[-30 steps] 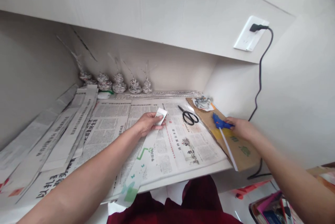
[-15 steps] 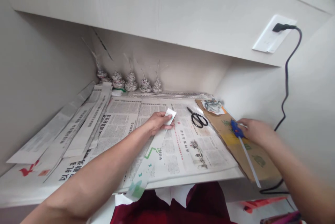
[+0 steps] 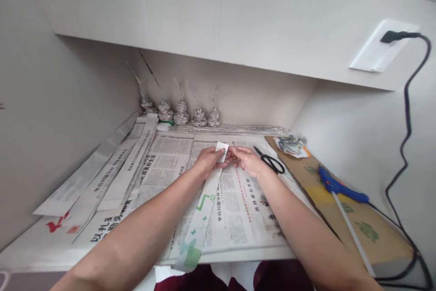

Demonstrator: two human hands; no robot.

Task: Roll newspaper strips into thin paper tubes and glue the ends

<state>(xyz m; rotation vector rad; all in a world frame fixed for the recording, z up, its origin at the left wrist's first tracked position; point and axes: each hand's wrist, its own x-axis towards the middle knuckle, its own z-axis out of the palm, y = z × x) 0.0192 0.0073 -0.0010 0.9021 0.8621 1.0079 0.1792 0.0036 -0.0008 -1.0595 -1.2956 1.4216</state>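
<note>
My left hand (image 3: 208, 162) pinches the folded top end of a long newspaper strip (image 3: 207, 207) with green print. The strip slants down over the table's front edge. My right hand (image 3: 248, 160) meets it from the right, its thumb and fingertips closed at the strip's folded end. Just beyond that hand lie black-handled scissors (image 3: 272, 163), partly behind the wrist. A blue hot glue gun (image 3: 340, 187), with a white glue stick (image 3: 352, 232) sticking out of it, rests on the cardboard (image 3: 320, 195) to the right.
Several woven paper gourd shapes (image 3: 181, 114) stand along the back wall, beside thin rolled paper sticks (image 3: 235, 130). Stacked newspaper strips (image 3: 116, 168) lie at left. A crumpled wad (image 3: 291, 145) sits on the cardboard. A black cord (image 3: 405, 136) hangs from the wall socket (image 3: 381, 48).
My right hand has let go of the glue gun on the cardboard and moved left to the strip. My left hand still holds the strip. The view has shifted slightly.
</note>
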